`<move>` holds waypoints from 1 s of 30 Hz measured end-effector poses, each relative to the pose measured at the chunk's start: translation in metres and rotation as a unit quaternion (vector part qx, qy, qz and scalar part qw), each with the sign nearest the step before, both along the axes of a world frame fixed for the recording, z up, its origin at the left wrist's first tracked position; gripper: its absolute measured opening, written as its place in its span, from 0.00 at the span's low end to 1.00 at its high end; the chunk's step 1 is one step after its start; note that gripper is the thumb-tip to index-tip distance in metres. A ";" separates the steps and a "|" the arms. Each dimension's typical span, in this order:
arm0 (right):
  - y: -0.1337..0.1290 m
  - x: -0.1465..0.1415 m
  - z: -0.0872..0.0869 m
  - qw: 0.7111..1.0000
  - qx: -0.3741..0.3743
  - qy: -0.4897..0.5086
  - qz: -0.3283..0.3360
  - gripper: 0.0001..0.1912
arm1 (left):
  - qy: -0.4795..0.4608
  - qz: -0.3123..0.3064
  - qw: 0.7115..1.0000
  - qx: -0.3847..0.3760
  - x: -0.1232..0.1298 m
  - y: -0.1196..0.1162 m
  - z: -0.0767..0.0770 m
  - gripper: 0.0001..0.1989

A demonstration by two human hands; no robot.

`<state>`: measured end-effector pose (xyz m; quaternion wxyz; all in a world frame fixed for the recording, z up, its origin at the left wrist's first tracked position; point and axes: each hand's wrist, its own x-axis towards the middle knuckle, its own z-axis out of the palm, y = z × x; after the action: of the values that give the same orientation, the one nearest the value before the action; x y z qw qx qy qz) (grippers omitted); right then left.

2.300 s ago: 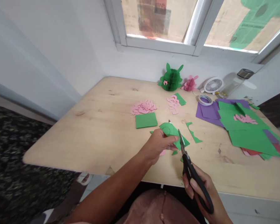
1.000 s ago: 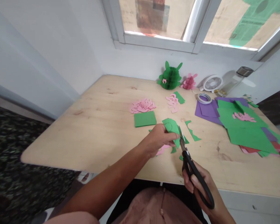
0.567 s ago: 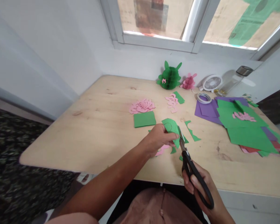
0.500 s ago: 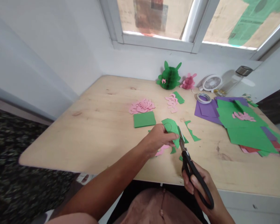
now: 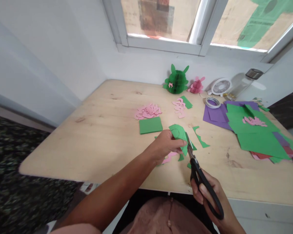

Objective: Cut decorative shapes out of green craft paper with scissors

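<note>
My left hand (image 5: 169, 144) pinches a green paper piece (image 5: 178, 131) that has a curved pencil line on it. In my right hand (image 5: 208, 193) is a pair of black-handled scissors (image 5: 196, 167), fingers through the loops. Its blades lie against the right edge of the green paper, just by my left fingertips. Green offcuts are scattered beneath and beside the paper, among them a jagged strip (image 5: 200, 138). Partly hidden under my left hand are pink scraps (image 5: 169, 157). A folded green card (image 5: 150, 125) lies just beyond my left wrist.
Pink cutouts (image 5: 148, 111) are heaped behind the card, with more (image 5: 179, 107) to their right. At the back stand a green paper figure (image 5: 177, 82), a pink one (image 5: 196, 85), a small fan (image 5: 220, 86) and a bottle (image 5: 243, 85). Tape (image 5: 212, 102) and green sheets (image 5: 261, 141) lie right.
Hardly anything differs. The whole view has shifted very slightly, while both hands keep their places at the paper and the scissors.
</note>
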<state>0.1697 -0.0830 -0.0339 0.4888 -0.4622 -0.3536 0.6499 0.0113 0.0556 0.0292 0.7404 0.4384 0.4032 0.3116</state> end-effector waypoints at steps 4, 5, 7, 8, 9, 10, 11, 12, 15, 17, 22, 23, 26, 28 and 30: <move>0.001 0.001 0.002 1.000 0.010 -0.027 -0.001 0.23 | 0.011 -0.002 1.000 0.004 -0.001 0.000 0.000 0.05; 0.001 0.002 0.003 0.999 0.011 -0.035 0.002 0.25 | 0.013 -0.003 1.000 0.005 -0.001 0.000 0.000 0.05; 0.002 0.003 0.004 0.999 0.010 -0.046 0.006 0.26 | 0.013 -0.008 1.000 0.008 -0.001 0.001 -0.001 0.05; 0.002 0.003 0.005 0.999 0.008 -0.049 0.006 0.27 | 0.013 -0.011 1.000 0.010 -0.001 0.002 -0.001 0.05; 0.002 0.003 0.005 0.999 0.007 -0.049 0.005 0.28 | 0.012 -0.015 1.000 0.012 0.000 0.003 -0.002 0.05; 0.002 0.004 0.005 0.999 0.006 -0.049 0.003 0.29 | 0.012 -0.018 1.000 0.014 0.000 0.003 -0.002 0.05; 0.001 0.004 0.005 0.999 0.005 -0.047 0.001 0.29 | 0.011 -0.019 1.000 0.016 0.000 0.003 -0.002 0.05; 0.001 0.004 0.004 0.999 0.003 -0.044 -0.003 0.30 | 0.010 -0.020 1.000 0.017 0.000 0.004 -0.002 0.05; 0.000 0.006 0.001 1.000 -0.001 -0.027 -0.006 0.29 | 0.011 -0.021 1.000 0.018 0.000 0.004 -0.001 0.05; 0.000 0.007 -0.002 1.000 0.001 -0.014 -0.001 0.27 | 0.015 -0.022 0.999 0.017 -0.001 0.003 0.000 0.05; -0.002 0.008 -0.006 1.000 0.003 -0.003 0.003 0.26 | 0.014 -0.028 0.999 0.017 -0.001 0.002 0.004 0.05; -0.002 0.008 -0.006 1.000 0.004 -0.003 0.001 0.27 | 0.015 -0.030 0.999 0.017 -0.001 0.002 0.004 0.05; -0.002 0.007 -0.005 1.000 0.011 -0.007 -0.006 0.30 | 0.018 -0.032 0.999 0.016 -0.001 0.002 0.004 0.05; -0.002 0.007 -0.004 1.000 0.013 -0.013 -0.010 0.31 | 0.019 -0.032 0.999 0.016 -0.001 0.002 0.003 0.05; -0.002 0.008 -0.004 1.000 0.013 -0.016 -0.011 0.31 | 0.017 -0.035 0.999 0.017 -0.001 0.002 0.003 0.06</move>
<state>0.1777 -0.0852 -0.0384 0.4961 -0.4699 -0.3651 0.6323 0.0108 0.0576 0.0321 0.7360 0.4702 0.3949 0.2850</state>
